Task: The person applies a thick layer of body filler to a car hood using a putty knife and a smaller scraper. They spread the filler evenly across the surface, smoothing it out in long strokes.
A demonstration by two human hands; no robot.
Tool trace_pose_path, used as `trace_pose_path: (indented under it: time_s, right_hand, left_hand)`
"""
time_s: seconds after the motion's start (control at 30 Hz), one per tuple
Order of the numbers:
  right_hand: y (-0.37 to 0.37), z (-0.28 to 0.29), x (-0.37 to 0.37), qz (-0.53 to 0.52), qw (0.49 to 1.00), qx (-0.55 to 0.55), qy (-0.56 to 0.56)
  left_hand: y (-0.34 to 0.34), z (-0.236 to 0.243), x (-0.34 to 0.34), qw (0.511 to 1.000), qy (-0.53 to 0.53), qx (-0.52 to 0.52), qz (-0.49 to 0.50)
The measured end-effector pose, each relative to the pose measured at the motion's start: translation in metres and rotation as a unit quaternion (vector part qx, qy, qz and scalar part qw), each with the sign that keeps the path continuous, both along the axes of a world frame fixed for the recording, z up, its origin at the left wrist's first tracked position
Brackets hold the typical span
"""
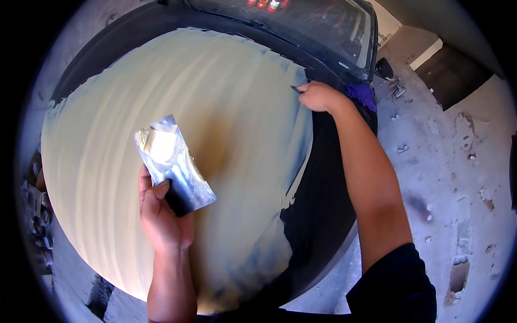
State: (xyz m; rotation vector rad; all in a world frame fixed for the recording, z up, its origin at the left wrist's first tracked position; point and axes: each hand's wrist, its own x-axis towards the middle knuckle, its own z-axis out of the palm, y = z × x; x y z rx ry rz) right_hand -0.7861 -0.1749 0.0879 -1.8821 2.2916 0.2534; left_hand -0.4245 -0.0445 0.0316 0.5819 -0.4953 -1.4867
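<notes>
A dark car hood lies in front of me, most of it coated in streaky beige body filler. My left hand grips a shiny metal plate above the coating, thumb on top; a pale dab of filler sits at the plate's far end. At the coating's far right edge, my right hand is closed on a thin dark spreader, mostly hidden by the fingers. The spreader's tip is at the coated surface. Bare dark paint shows along the hood's right side.
The windshield rises beyond the hood, with small red figures behind the glass. A purple cloth lies by the right fender, near the side mirror. Scraps litter the grey floor at right; assorted items stand at far left.
</notes>
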Motion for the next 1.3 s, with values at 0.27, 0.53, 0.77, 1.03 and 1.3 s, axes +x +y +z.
trace_pose_path:
  time_s: [0.27,0.53,0.77,1.03,1.3]
  right_hand:
    - [0.144,0.013,0.1,0.027,1.0,0.001,-0.003]
    - [0.243,-0.004,0.155,0.095,0.994,-0.054,-0.009]
    - [0.28,-0.002,0.156,0.174,0.975,-0.138,-0.015]
    - [0.219,0.004,0.034,0.018,0.993,-0.114,-0.038]
    - [0.238,0.002,0.049,0.126,0.972,-0.177,-0.087]
  left_hand:
    - [0.0,0.003,-0.007,1.0,0.004,-0.01,-0.015]
    - [-0.002,0.001,-0.003,1.0,0.012,-0.003,-0.027]
    - [-0.007,-0.005,0.0,1.0,-0.006,-0.009,-0.027]
    - [-0.004,-0.003,-0.003,0.999,-0.04,-0.02,-0.006]
    - [-0.003,-0.001,-0.001,0.998,-0.056,-0.039,0.007]
